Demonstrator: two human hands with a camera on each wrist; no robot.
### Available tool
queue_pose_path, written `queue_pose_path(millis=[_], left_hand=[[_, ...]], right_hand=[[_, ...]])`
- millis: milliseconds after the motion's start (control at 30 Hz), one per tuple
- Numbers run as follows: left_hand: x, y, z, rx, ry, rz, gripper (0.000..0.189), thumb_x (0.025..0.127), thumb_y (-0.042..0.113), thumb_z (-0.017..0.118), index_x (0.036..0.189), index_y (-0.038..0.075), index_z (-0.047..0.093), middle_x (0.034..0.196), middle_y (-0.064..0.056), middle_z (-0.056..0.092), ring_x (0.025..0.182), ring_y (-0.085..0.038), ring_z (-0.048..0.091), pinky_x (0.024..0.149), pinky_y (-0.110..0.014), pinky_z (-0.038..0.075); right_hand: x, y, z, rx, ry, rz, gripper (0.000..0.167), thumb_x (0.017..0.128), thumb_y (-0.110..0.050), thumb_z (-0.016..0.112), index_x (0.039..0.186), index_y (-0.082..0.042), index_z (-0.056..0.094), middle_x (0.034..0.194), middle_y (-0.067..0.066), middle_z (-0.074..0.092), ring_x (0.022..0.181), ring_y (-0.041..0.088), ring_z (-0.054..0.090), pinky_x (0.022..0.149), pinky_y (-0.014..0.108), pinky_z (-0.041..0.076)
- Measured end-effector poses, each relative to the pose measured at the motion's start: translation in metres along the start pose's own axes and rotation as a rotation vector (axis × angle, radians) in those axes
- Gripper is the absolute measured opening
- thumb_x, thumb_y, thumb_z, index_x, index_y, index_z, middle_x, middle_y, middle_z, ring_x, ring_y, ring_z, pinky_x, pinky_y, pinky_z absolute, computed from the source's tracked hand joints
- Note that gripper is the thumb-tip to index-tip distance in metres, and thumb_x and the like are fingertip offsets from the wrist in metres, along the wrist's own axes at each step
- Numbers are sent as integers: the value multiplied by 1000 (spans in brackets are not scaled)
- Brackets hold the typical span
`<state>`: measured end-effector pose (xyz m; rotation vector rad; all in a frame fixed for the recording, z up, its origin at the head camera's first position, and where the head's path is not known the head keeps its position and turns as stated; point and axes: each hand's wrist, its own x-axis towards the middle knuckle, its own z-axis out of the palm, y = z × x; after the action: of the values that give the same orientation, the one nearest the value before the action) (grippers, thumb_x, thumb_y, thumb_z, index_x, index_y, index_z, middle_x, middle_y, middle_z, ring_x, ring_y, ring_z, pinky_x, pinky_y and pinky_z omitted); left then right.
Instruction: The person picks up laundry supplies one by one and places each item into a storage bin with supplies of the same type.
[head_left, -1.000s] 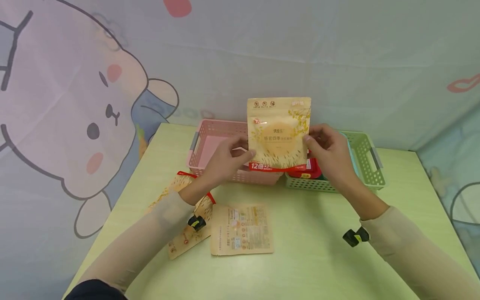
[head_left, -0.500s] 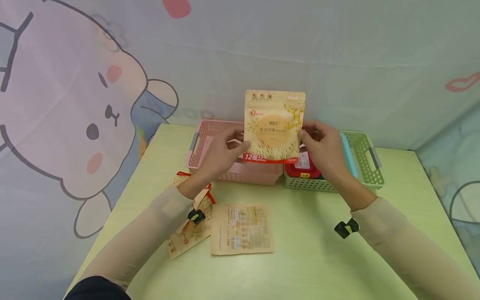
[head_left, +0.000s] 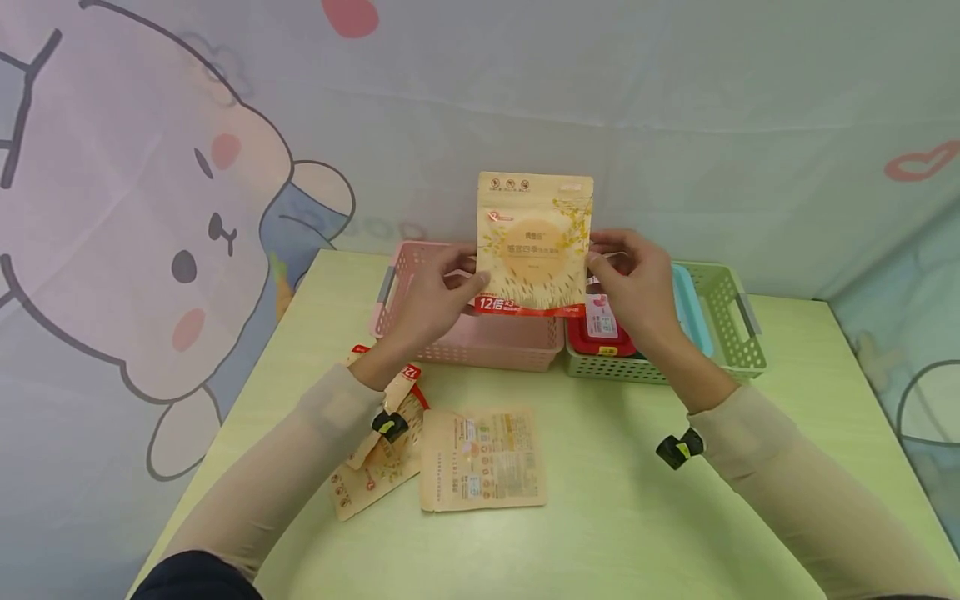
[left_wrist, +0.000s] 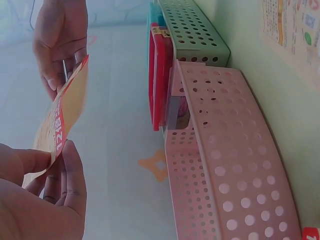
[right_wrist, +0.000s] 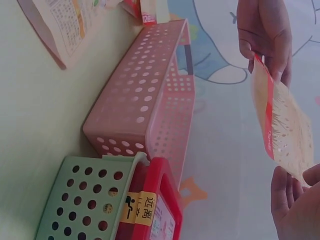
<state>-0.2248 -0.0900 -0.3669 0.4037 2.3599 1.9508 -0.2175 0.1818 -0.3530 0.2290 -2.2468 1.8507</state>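
A beige pouch (head_left: 534,242) with yellow flower print and a red bottom strip is held upright in front of the person, its printed front facing the head camera. At its lower left edge the left hand (head_left: 435,296) pinches it between thumb and fingers. The right hand (head_left: 637,279) pinches the opposite edge. In the left wrist view the pouch (left_wrist: 70,107) appears nearly edge-on, well apart from the pink basket (left_wrist: 235,145). From the right wrist the pouch's red strip (right_wrist: 269,110) shows, spanning between both hands.
A green basket (head_left: 738,358) beside the pink one holds a red box (head_left: 603,333) and a light-blue box (head_left: 693,312). On the table lie a back-side-up pouch (head_left: 483,458) and further beige pouches (head_left: 375,492), partly hidden by the left forearm. A printed cloth (head_left: 712,125) hangs behind.
Both hands have carried the pouch slightly up and to the left in the head view, and it looks a little smaller. The baskets and the pouches on the table have stayed put.
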Motion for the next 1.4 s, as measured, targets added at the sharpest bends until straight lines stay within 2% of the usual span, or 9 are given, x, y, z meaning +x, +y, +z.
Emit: queue_pose_path(millis=[100,233,433,600,767,967,1200,1400], left_hand=[[2,-1,-4,9,8,-6,41,106,10,66,145,1,58,117,-15,61,99,-24,70,80,-49,64],[5,-3,-8,23,24,3,42,106,11,67,146,3,59,116,-14,63,98,-25,70,80,-51,63],[9,-11,-11,24,36,-1,46,105,11,68,150,5,57,116,-14,65,100,-25,71,78,-46,64],[12,-20,-14,30,36,-18,48,105,10,67,152,6,54,117,-14,66,99,-26,72,77,-47,64],[14,-30,-17,79,44,-45,48,105,10,68,151,9,55,115,-14,69,95,-27,73,77,-49,64],[17,-46,-18,143,54,-80,46,105,12,67,150,15,57,115,-14,70,89,-25,72,74,-43,64],[18,-56,-16,199,81,-133,48,106,13,67,152,8,52,114,-16,68,82,-26,70,79,-53,63],[19,-64,-15,321,97,-158,49,106,18,67,151,2,52,114,-14,68,86,-26,71,69,-37,60]], right_hand=[[1,0,2,-8,-18,8,32,106,-12,63,135,0,67,118,14,65,94,23,69,76,26,62],[5,3,4,-6,-49,12,36,106,-17,65,139,-2,66,122,14,65,99,24,68,81,30,63],[12,10,6,48,-102,43,38,105,-16,67,140,-1,65,126,16,64,104,26,66,85,34,62],[15,19,8,54,-135,68,37,106,-17,66,138,1,65,129,17,65,107,28,66,87,34,62],[15,29,13,37,-163,83,34,105,-18,67,132,3,67,126,17,67,107,28,67,85,31,62],[14,39,19,-7,-228,130,45,106,-28,67,139,2,63,134,16,64,113,33,68,96,46,59],[13,47,28,-59,-308,147,51,107,-32,63,145,1,55,149,15,55,129,35,60,99,53,57],[10,51,37,-83,-355,176,56,107,-34,62,148,2,51,147,18,54,131,36,58,103,51,55]])
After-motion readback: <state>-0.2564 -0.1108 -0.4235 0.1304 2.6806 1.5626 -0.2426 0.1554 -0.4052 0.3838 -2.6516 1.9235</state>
